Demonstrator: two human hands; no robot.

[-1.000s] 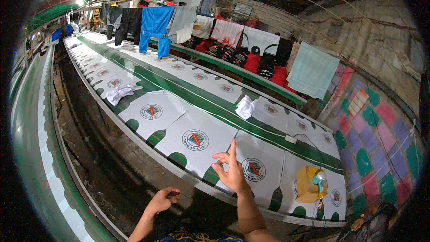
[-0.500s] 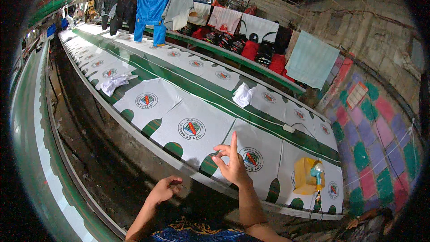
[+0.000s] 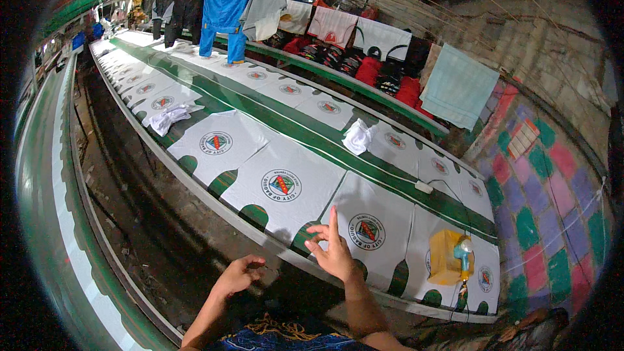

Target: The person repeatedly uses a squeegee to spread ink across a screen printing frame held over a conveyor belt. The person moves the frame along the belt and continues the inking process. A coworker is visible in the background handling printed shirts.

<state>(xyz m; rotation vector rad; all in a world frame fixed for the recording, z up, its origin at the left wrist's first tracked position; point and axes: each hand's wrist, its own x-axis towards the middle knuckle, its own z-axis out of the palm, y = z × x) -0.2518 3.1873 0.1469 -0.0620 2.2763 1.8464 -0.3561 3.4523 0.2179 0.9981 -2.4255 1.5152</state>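
Observation:
My right hand [image 3: 333,252] is raised at the table's near edge, over a white shirt piece [image 3: 383,195] with a round emblem [image 3: 367,231]. Its index finger points up; the thumb and other fingers are loosely bent and apart, with nothing between them. Lower and to the left, my left hand [image 3: 239,275] hovers in front of the table edge. Its fingers are half bent and apart, and I see nothing held. Another white shirt piece [image 3: 309,162] with the same kind of emblem lies flat just beyond both hands. Neither hand touches the cloth.
The long green table [image 3: 273,131] carries rows of printed white pieces. On it are a yellow box [image 3: 444,257] beside a teal hair dryer [image 3: 464,253], and crumpled white cloths [image 3: 358,136]. Garments hang behind, including blue trousers [image 3: 224,16]. A second long table [image 3: 49,175] stands left.
My right hand has lowered slightly and moved a little left. The view has shifted a little; my left hand keeps nearly the same pose. Nothing was picked up.

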